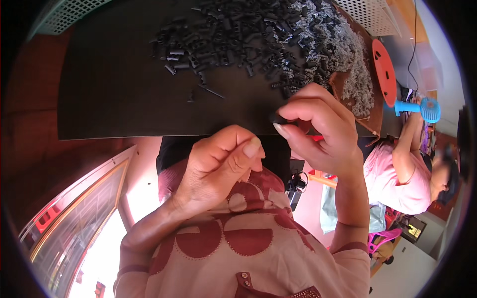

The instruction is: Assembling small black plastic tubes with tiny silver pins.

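My right hand [323,131] pinches a small black plastic part [277,118] between thumb and forefinger, just above the table's near edge. My left hand [223,164] is closed beside it, nearer my body, thumb pressed against the curled fingers. Whatever it may hold is hidden. Beyond both hands lies a loose heap of small black tubular parts [218,44]. Next to that heap, on the right, are many small silver coil springs [348,54], some mixed in among the black pieces.
The dark table [114,94] carries a few stray black pieces [211,91]. Perforated pale baskets stand at the far left [64,15] and far right [365,15]. A red oval plate [384,72] and a blue handheld fan [428,109] are to the right, near a person in pink [400,179].
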{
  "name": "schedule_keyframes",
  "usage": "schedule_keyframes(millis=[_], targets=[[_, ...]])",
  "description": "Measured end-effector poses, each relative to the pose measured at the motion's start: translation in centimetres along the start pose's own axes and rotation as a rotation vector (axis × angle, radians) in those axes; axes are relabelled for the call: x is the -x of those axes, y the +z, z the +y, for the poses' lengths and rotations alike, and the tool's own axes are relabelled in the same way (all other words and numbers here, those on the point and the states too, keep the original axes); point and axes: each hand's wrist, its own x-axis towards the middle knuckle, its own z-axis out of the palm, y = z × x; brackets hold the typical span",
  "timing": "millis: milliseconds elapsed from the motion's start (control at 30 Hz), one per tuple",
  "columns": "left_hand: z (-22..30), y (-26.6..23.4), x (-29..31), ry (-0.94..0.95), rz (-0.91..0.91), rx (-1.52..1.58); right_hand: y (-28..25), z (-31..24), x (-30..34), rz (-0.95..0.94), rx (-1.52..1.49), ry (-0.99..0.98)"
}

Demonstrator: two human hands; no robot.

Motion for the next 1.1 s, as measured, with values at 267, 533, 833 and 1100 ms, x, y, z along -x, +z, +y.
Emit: schedule_keyframes(millis=[267, 533, 833, 1100], targets=[[-0.6, 0.5, -0.9, 0.161, -0.025, -0.062, 0.3, -1.6, 0.9, -0.054, 0.083, -0.083], [0.3, 0.9, -0.5, -0.071, 0.02, 0.212, 0.4, -1.1, 1.8, 0.045, 0.013, -0.095], [0.1, 1.3, -0.3, -0.137, -0.039, 0.335, 1.0, -1.6, 2.0, 0.061, -0.058, -0.095], [-0.5, 1.6, -0.9, -0.131, -0.051, 0.18, 0.7, -1.2, 3.3, 0.052, -0.084, -0.036]])
